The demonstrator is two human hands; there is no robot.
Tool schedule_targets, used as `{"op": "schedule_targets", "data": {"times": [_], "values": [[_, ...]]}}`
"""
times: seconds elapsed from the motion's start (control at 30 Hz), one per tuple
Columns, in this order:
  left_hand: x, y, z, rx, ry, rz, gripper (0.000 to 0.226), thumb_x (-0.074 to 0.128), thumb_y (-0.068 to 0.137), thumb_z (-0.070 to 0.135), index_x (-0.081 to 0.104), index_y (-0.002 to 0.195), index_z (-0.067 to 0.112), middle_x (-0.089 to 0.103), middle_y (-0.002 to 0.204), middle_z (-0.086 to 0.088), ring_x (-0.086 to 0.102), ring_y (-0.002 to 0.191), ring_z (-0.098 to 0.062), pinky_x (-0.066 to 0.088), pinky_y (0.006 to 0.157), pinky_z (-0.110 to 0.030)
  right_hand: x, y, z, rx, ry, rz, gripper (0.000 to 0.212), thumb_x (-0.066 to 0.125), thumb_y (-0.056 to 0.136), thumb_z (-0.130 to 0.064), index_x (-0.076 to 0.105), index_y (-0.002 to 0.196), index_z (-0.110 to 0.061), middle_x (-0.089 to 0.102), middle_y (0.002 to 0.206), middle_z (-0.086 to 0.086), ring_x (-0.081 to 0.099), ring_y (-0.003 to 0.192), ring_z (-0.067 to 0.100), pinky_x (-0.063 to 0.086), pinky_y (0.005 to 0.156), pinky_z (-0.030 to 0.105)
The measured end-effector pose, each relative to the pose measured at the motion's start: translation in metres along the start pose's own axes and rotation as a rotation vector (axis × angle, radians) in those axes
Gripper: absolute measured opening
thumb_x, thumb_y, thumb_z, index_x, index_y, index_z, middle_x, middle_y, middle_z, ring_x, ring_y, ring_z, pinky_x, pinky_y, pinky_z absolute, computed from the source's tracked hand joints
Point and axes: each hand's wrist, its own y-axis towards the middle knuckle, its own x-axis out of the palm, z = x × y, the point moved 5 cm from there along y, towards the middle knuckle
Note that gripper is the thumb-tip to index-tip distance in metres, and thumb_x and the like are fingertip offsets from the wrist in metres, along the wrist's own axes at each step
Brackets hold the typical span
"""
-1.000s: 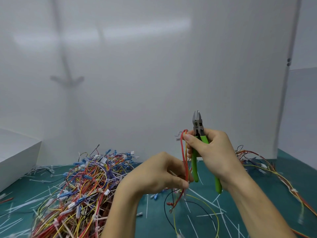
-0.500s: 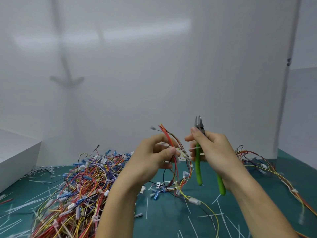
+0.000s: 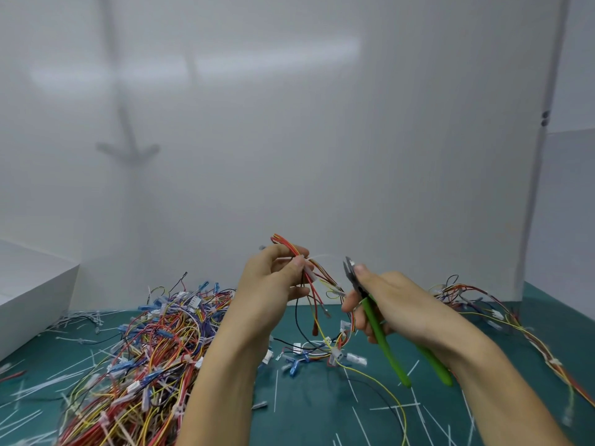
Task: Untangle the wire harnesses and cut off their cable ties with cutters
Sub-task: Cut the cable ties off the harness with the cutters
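Cutters (image 3: 382, 336) tipped left, lower — nearer harness (image 3: 311, 284) in left hand (image 3: 267, 284)

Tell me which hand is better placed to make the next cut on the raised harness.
Right. The right hand grips the green-handled cutters, whose nose is close beside the harness. The left hand pinches that harness and holds it raised.

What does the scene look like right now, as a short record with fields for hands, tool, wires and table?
Left hand: pinches one wire harness, held above the mat
Right hand: grips the green-handled cutters, tip up, beside that harness
Pile: tangled harnesses on the mat, left
Other harnesses: looser lot, right
Mat: green, strewn with white tie offcuts
Box: white, far left
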Motion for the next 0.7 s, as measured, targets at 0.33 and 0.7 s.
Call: {"op": "schedule_targets", "data": {"times": [0.33, 0.7], "values": [[-0.001, 0.0, 0.001, 0.015, 0.003, 0.021, 0.015, 0.054, 0.099, 0.008, 0.068, 0.107, 0.009, 0.071, 0.073, 0.005, 0.066, 0.067, -0.003, 0.054, 0.061, -0.017, 0.009, -0.009, -0.013, -0.254, -0.4, -0.01, 0.059, 0.034, 0.096, -0.061, 0.071, 0.078, -0.02, 0.071, 0.073, 0.001, 0.06, 0.062, 0.004, 0.053, 0.078, 0.037], [-0.005, 0.0, -0.001, 0.0, -0.031, 0.083, 0.013, 0.055, 0.099, 0.007, 0.066, 0.095, 0.011, 0.07, 0.083, -0.004, 0.066, 0.073, -0.012, 0.057, 0.062, -0.019, 0.012, -0.012, -0.015, -0.324, -0.51, -0.065, 0.056, 0.049, 0.084, -0.072, 0.065, 0.074, -0.019, 0.058, 0.06, -0.006, 0.053, 0.057, 0.008, 0.043, 0.058, 0.026]]}}
